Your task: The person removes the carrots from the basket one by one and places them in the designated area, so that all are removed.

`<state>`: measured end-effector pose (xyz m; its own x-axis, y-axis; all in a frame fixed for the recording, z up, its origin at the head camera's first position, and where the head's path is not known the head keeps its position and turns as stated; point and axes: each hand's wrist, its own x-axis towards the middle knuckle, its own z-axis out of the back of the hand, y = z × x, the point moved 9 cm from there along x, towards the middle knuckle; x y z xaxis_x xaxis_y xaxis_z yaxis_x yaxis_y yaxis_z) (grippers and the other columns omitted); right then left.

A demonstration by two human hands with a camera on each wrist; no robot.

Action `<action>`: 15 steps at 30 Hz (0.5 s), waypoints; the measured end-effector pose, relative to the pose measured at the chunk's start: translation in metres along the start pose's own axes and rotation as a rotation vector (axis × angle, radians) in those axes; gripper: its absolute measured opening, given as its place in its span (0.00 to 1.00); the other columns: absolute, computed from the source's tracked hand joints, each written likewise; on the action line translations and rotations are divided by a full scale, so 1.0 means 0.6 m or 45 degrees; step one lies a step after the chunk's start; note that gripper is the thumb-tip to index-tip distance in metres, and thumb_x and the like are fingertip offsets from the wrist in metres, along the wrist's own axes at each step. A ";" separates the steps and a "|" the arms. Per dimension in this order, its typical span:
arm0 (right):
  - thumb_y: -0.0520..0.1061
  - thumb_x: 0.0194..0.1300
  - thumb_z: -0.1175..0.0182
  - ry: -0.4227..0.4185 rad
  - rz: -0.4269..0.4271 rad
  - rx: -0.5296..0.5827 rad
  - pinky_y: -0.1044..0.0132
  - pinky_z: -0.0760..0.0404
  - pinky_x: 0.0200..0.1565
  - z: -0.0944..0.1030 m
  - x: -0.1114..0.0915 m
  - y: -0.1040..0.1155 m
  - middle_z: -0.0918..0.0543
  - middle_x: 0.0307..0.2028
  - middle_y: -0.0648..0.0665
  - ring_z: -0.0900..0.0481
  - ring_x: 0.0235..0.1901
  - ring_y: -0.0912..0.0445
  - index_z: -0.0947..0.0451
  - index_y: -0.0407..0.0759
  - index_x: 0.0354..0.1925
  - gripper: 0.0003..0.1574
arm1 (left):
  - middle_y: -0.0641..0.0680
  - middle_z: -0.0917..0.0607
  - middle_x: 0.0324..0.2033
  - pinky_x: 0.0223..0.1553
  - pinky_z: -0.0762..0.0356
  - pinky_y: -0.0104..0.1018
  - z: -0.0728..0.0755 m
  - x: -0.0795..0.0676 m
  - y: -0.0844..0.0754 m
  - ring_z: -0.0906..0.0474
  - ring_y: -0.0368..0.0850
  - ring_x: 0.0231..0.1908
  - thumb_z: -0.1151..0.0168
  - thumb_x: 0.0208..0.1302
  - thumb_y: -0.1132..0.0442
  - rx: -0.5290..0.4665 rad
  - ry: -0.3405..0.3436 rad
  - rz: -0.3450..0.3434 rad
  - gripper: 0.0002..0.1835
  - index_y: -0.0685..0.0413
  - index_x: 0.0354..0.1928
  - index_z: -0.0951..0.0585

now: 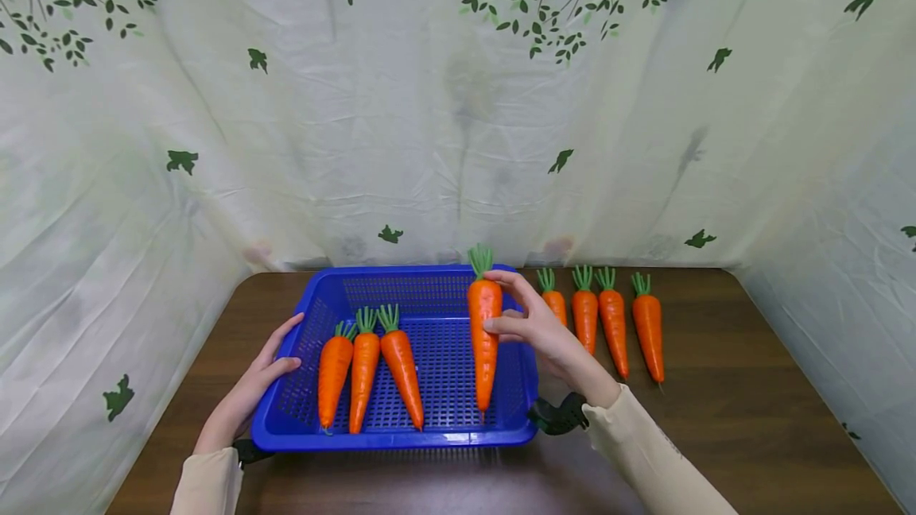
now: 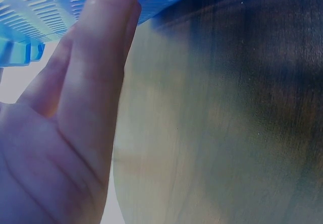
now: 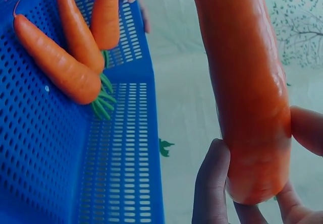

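Observation:
A blue plastic basket (image 1: 401, 439) with slotted walls sits on the wooden table. Inside lie three orange carrots with green tops: a left carrot (image 1: 335, 376), a middle carrot (image 1: 365, 376) and a right carrot (image 1: 402, 372). My left hand (image 1: 250, 388) holds the basket's left side, its thumb at the rim; the left wrist view has its fingers along the slotted wall. Over the basket's right part, my right hand (image 1: 525, 320) pinches another carrot (image 1: 483, 340) near its top, leaves up and tip down. In the right wrist view the thumb and fingers press this carrot (image 3: 247, 82) from both sides.
Several more carrots lie side by side on the table right of the basket, among them the outermost carrot (image 1: 648, 332); my right hand and forearm partly cover the nearest one (image 1: 551, 296). A pale leaf-printed curtain (image 1: 429, 141) hangs behind the wooden table (image 1: 751, 404).

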<state>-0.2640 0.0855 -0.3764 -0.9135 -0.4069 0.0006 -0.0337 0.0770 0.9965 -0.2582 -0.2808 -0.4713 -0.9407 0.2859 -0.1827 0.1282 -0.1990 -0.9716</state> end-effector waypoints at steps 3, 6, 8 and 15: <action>0.37 0.61 0.39 -0.005 -0.005 -0.008 0.55 0.22 0.43 0.006 -0.004 0.002 0.43 0.69 0.44 0.21 0.42 0.48 0.43 0.49 0.69 0.41 | 0.66 0.61 0.71 0.47 0.28 0.65 0.000 -0.001 0.003 0.46 0.78 0.61 0.56 0.74 0.58 -0.012 -0.002 0.007 0.35 0.31 0.75 0.58; 0.38 0.61 0.39 -0.011 -0.009 -0.017 0.55 0.22 0.44 0.013 -0.008 0.004 0.44 0.69 0.44 0.21 0.42 0.48 0.43 0.50 0.69 0.41 | 0.65 0.61 0.70 0.47 0.28 0.64 0.000 -0.002 0.006 0.46 0.77 0.61 0.56 0.74 0.58 -0.017 -0.007 0.015 0.34 0.29 0.74 0.57; 0.38 0.61 0.39 -0.011 -0.013 -0.022 0.55 0.22 0.44 0.018 -0.012 0.004 0.44 0.69 0.45 0.21 0.42 0.48 0.44 0.50 0.69 0.41 | 0.65 0.60 0.70 0.47 0.28 0.64 -0.001 -0.002 0.006 0.45 0.77 0.60 0.56 0.74 0.58 -0.022 -0.005 0.013 0.34 0.30 0.75 0.57; 0.37 0.62 0.40 -0.014 -0.011 -0.051 0.55 0.21 0.44 0.037 -0.029 0.005 0.44 0.68 0.43 0.21 0.43 0.47 0.44 0.48 0.69 0.41 | 0.65 0.61 0.71 0.46 0.27 0.64 0.000 -0.002 0.007 0.45 0.78 0.60 0.55 0.73 0.58 -0.006 -0.013 0.028 0.35 0.29 0.74 0.57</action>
<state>-0.2571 0.1131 -0.3752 -0.9176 -0.3974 -0.0084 -0.0252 0.0370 0.9990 -0.2565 -0.2820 -0.4752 -0.9408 0.2718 -0.2023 0.1503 -0.2004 -0.9681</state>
